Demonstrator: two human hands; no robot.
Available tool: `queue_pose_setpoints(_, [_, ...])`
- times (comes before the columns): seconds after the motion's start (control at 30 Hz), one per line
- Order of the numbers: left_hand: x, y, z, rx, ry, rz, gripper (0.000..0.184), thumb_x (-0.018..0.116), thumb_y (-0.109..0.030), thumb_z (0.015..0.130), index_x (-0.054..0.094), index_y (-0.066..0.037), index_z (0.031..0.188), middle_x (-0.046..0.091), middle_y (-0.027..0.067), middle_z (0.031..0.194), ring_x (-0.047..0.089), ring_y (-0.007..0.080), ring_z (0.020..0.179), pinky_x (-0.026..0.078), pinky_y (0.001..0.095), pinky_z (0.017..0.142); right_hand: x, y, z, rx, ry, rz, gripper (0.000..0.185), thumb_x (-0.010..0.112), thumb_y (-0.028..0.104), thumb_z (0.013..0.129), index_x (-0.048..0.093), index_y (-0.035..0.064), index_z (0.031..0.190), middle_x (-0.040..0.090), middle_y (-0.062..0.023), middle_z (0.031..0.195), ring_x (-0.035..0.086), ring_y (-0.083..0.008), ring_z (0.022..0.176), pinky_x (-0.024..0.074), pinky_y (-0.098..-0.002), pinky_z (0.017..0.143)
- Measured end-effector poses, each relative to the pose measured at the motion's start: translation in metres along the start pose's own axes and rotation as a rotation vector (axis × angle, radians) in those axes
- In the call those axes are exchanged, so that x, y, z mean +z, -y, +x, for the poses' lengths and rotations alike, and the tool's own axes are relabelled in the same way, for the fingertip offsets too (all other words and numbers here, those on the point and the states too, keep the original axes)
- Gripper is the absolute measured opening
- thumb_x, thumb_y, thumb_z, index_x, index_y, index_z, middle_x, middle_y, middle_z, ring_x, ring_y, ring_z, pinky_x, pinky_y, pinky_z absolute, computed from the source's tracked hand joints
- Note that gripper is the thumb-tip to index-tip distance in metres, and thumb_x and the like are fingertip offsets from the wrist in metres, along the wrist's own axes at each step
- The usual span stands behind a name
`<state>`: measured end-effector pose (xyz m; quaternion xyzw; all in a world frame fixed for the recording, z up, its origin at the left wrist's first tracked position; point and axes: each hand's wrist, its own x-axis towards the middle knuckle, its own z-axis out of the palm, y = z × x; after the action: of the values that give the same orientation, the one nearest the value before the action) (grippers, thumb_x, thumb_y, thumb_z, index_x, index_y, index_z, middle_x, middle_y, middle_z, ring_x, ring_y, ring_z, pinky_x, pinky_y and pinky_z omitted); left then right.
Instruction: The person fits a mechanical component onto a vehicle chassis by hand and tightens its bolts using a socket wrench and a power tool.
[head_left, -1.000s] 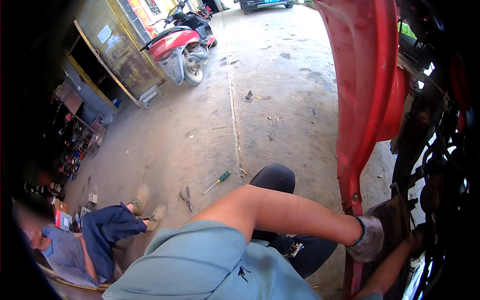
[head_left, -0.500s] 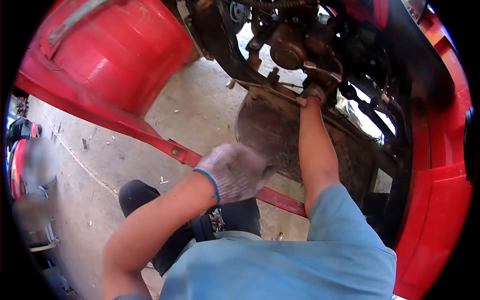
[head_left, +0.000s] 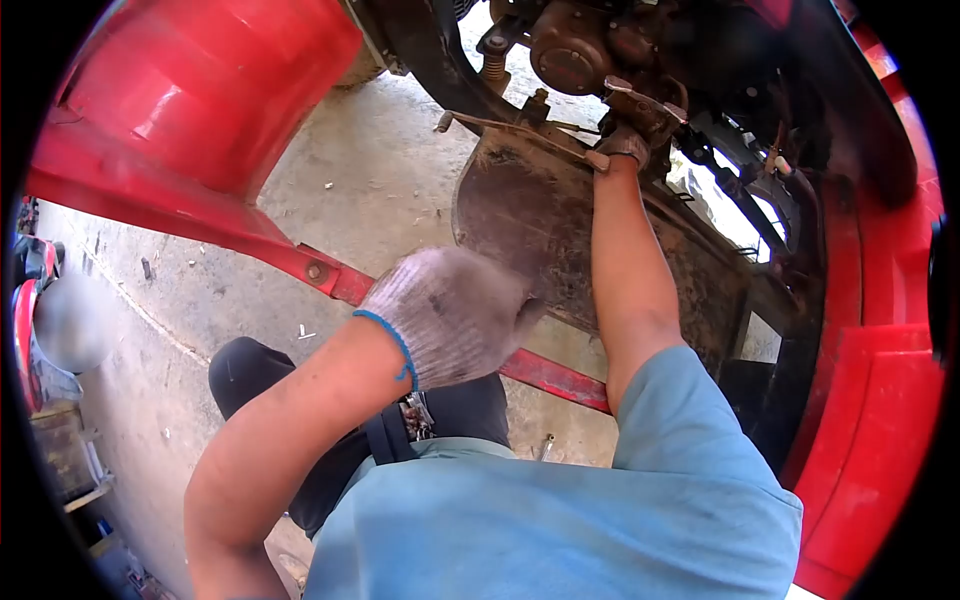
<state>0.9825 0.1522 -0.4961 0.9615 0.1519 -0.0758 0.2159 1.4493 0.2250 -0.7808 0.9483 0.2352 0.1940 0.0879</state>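
My left hand (head_left: 450, 312), in a pale knitted glove with a blue cuff, is above the red frame bar (head_left: 560, 380). Its fingers point right and curl out of sight, so what they hold, if anything, cannot be made out. My right hand (head_left: 625, 148), also gloved, reaches up among the dark engine parts beneath a round brown engine cover (head_left: 570, 48). Metal parts hide its fingers. A thin rod with a pedal end (head_left: 598, 160) passes beside the right wrist. Below it lies a large dirty brown plate (head_left: 530, 215).
Red body panels stand at the upper left (head_left: 210, 90) and at the right (head_left: 870, 430). A bolt (head_left: 316, 271) sits on the red bar. On the concrete floor (head_left: 370, 180) are small scraps. A red scooter (head_left: 28, 330) is at the far left.
The view has turned from the yard to the engine, then shifted slightly. My left hand has come back from the left panel's edge to the bar. My right hand stays at the engine.
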Motion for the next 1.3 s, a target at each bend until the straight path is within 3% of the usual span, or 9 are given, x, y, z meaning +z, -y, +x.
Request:
queue_pose_setpoints(0.37, [0.001, 0.001, 0.0, 0.037, -0.029, 0.031, 0.041, 0.056, -0.036, 0.098, 0.071, -0.004, 0.077, 0.067, 0.0202, 0.072, 0.069, 0.0398, 0.075, 0.055, 0.0494, 0.073, 0.008, 0.002, 0.008, -0.003, 0.035, -0.189, 0.06, 0.038, 0.049, 0.108, 0.028, 0.0242, 0.162, 0.025, 0.0003, 0.169, 0.022, -0.0199, 0.155, 0.0149, -0.0412, 0.129])
queue_pose_setpoints(0.4, [0.002, 0.001, 0.0, 0.02, -0.027, 0.023, 0.042, 0.055, -0.036, 0.098, 0.071, -0.004, 0.076, 0.067, 0.0199, 0.072, 0.069, 0.0397, 0.075, 0.055, 0.0495, 0.072, 0.01, 0.003, 0.01, -0.019, 0.039, -0.337, 0.06, 0.037, 0.049, 0.108, 0.027, 0.0243, 0.162, 0.025, 0.0004, 0.169, 0.022, -0.0198, 0.155, 0.0148, -0.0412, 0.129])
queue_pose_setpoints(0.47, [0.003, 0.002, -0.001, 0.002, -0.018, 0.018, 0.042, 0.055, -0.036, 0.098, 0.071, -0.004, 0.076, 0.067, 0.0197, 0.072, 0.069, 0.0396, 0.074, 0.055, 0.0497, 0.072, 0.023, 0.007, 0.02, -0.172, 0.052, -1.967, 0.061, 0.037, 0.049, 0.108, 0.027, 0.0245, 0.163, 0.024, 0.0005, 0.17, 0.021, -0.0197, 0.156, 0.0144, -0.0411, 0.129])
queue_pose_setpoints(0.5, [0.004, 0.001, -0.002, 0.012, -0.048, 0.025, 0.042, 0.055, -0.036, 0.098, 0.071, -0.004, 0.076, 0.067, 0.0195, 0.071, 0.069, 0.0394, 0.073, 0.055, 0.0497, 0.071, 0.028, 0.007, 0.024, -0.196, 0.051, -2.059, 0.061, 0.037, 0.049, 0.109, 0.027, 0.0246, 0.163, 0.024, 0.0006, 0.17, 0.021, -0.0196, 0.156, 0.0142, -0.0411, 0.13])
queue_pose_setpoints(0.53, [0.005, 0.0, -0.002, 0.023, -0.077, 0.029, 0.042, 0.055, -0.036, 0.098, 0.071, -0.005, 0.075, 0.067, 0.0192, 0.071, 0.069, 0.0393, 0.073, 0.055, 0.0497, 0.07, 0.027, 0.007, 0.023, -0.186, 0.068, -1.965, 0.062, 0.037, 0.05, 0.109, 0.026, 0.0247, 0.164, 0.024, 0.0007, 0.17, 0.021, -0.0196, 0.156, 0.014, -0.0411, 0.13])
queue_pose_setpoints(0.6, [0.005, -0.002, -0.002, 0.039, -0.063, 0.041, 0.041, 0.055, -0.036, 0.098, 0.071, -0.005, 0.076, 0.067, 0.0189, 0.07, 0.069, 0.0391, 0.072, 0.055, 0.0495, 0.069, -0.015, 0.006, 0.001, 0.026, 0.086, -0.092, 0.059, 0.035, 0.045, 0.11, 0.022, 0.027, 0.165, 0.018, 0.0013, 0.172, 0.015, -0.018, 0.158, 0.0115, -0.04, 0.13])
queue_pose_setpoints(0.73, [0.009, 0.002, -0.004, 0.091, -0.116, 0.04, 0.04, 0.055, -0.035, 0.099, 0.072, -0.006, 0.078, 0.066, 0.0185, 0.069, 0.068, 0.0389, 0.07, 0.055, 0.0491, 0.068, 0.01, 0.008, -0.002, 0.011, 0.017, -0.011, 0.061, 0.038, 0.044, 0.108, 0.021, 0.0296, 0.165, 0.017, 0.0035, 0.173, 0.013, -0.0192, 0.159, 0.0106, -0.0412, 0.13])
queue_pose_setpoints(1.3, [-0.005, -0.001, -0.004, 0.045, -0.024, 0.014, 0.043, 0.053, -0.038, 0.1, 0.073, -0.005, 0.08, 0.067, 0.0207, 0.072, 0.07, 0.0395, 0.074, 0.056, 0.0495, 0.072, 0.024, -0.003, 0.005, 0.016, 0.141, 0.23, 0.064, 0.04, 0.047, 0.106, 0.022, 0.0297, 0.165, 0.016, 0.002, 0.173, 0.013, -0.0202, 0.159, 0.0111, -0.0402, 0.13])
